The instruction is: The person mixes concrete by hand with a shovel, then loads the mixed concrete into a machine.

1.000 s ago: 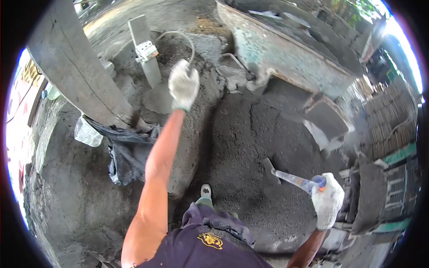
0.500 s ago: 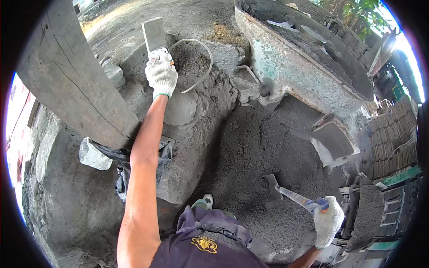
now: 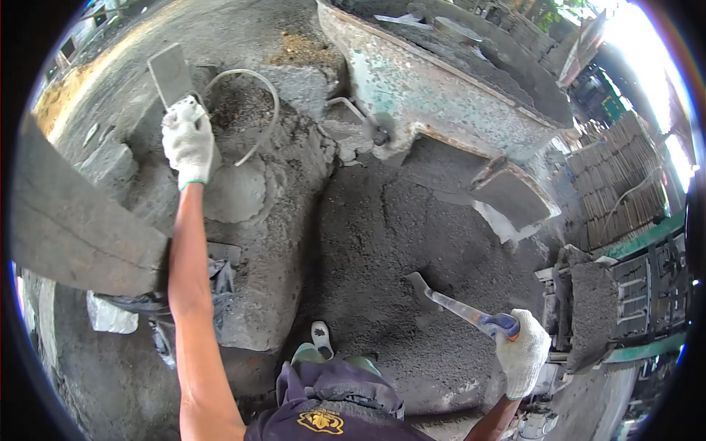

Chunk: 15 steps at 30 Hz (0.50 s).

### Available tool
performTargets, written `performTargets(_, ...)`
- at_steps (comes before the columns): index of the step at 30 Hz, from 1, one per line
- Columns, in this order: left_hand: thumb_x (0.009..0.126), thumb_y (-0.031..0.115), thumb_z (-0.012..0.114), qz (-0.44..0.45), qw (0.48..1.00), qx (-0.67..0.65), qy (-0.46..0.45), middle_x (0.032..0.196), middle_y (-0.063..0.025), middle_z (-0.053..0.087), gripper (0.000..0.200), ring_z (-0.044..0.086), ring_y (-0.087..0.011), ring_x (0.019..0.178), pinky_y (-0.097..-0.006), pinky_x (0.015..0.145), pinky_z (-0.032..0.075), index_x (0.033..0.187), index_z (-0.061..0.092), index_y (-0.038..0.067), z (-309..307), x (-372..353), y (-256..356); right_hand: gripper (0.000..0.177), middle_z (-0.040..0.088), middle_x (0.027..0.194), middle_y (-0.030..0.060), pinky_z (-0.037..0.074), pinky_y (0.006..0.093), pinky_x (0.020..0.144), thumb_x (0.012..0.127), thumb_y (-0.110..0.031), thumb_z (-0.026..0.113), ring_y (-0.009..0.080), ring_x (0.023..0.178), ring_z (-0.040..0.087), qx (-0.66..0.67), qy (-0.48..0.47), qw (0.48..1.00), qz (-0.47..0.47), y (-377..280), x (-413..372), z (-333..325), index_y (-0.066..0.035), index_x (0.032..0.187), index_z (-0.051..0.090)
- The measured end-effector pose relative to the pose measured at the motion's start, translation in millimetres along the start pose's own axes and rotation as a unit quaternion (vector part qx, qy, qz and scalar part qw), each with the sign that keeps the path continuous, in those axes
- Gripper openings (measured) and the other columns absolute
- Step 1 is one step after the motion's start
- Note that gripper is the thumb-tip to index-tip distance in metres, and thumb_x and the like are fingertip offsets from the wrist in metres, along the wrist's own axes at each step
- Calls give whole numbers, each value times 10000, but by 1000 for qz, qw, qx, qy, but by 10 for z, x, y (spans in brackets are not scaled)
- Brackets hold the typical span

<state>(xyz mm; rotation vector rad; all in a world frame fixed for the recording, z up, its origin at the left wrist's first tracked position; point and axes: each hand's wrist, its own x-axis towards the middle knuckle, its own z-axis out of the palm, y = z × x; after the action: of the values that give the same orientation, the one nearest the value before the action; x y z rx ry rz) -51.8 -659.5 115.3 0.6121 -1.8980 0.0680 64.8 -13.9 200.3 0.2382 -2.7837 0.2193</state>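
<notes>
Head view, your left hand (image 3: pixel 188 141) at ten o'clock against a grey slat (image 3: pixel 170 73), can't tell if gripping, your right hand (image 3: pixel 523 354) at four, clenched round a short-handled tool (image 3: pixel 457 307).

Strong daylight (image 3: pixel 647 55) floods the upper right of a dusty grey work area, where a broad post (image 3: pixel 81 228) (cracked along its face) stands at left, rough ground (image 3: pixel 243 29) stretches beyond, and bundled slats (image 3: pixel 618 184) line the right beneath green foliage (image 3: pixel 548 18).
</notes>
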Motion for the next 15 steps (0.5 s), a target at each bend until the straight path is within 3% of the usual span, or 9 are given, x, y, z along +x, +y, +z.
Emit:
performTargets(3,865,208,746,19,1000,-8,20,1161,-127,729,250,649,-339,1127,-449,998,509,1097,754,116,68,11,-61,316,697,822,147,557,420,685,674,-45,817,363,755,704,6,-2,1000,-6,98,-14,19,-83,961,690)
performTargets(7,886,201,731,-22,999,-24,13,1181,-100,732,229,637,-328,1173,-428,1045,485,1098,755,115,52,-51,28,277,704,817,123,561,389,684,690,-38,803,327,750,713,20,4,999,-25,263,-11,10,-101,936,692)
performTargets(8,892,203,730,-19,1000,-23,-4,1272,-130,686,330,595,-319,1245,-422,1081,461,1206,710,104,75,-89,6,280,709,820,118,563,372,693,686,-20,798,310,752,718,31,6,999,-31,326,-11,12,-99,935,697)
performTargets(11,870,172,734,-51,996,-62,32,1349,-147,617,427,597,-336,1236,-428,1045,487,1282,647,101,-248,-474,467,280,709,822,99,561,355,705,686,-19,787,284,753,714,29,6,998,-51,527,-41,-12,-117,938,711)
performTargets(12,892,190,722,-110,990,-71,-58,1411,-165,543,488,550,-350,1295,-429,1068,475,1350,587,90,-409,-736,605,266,705,826,94,560,356,717,694,-39,786,280,756,708,32,15,998,-57,600,-61,-10,-120,936,711)
performTargets(13,909,200,705,-75,989,-109,-63,1350,-172,577,459,564,-357,1261,-431,1065,473,1335,593,73,-545,-1106,729,271,703,832,96,560,361,730,702,-55,786,288,765,709,43,8,997,-62,675,-85,-28,-123,951,706)
performTargets(15,915,170,632,-92,918,-209,-325,1102,-191,682,319,630,-377,1153,-444,1079,467,1198,670,27,-1044,-1874,1025,281,703,835,101,562,364,740,721,-71,786,301,782,710,58,11,995,-85,851,-153,-43,-124,981,696)
